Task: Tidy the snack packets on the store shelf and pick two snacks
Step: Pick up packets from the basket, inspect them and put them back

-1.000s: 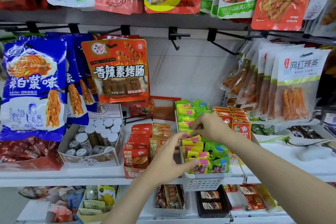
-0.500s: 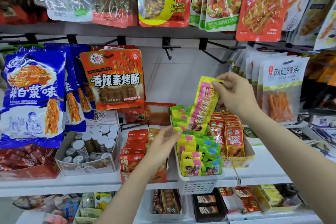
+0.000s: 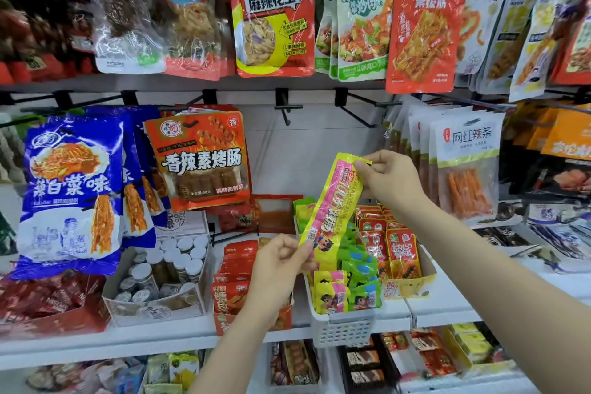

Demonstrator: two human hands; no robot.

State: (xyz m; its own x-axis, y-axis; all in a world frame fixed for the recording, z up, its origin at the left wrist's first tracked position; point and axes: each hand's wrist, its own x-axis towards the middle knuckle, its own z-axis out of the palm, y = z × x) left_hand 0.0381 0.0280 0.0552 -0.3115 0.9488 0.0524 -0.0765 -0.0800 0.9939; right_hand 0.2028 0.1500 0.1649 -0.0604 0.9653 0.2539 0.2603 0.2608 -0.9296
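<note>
While raised, both hands pinch yellow packet [image 3: 332,205].

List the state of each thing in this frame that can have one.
Long yellow-and-pink foil snack packet: lifted above the basket, tilted, held at both ends.
Right hand: pinches the packet's top end.
Left hand: pinches its bottom end.
White plastic basket: on the shelf, full of small packets.
Two black peg hooks: bare.
</note>
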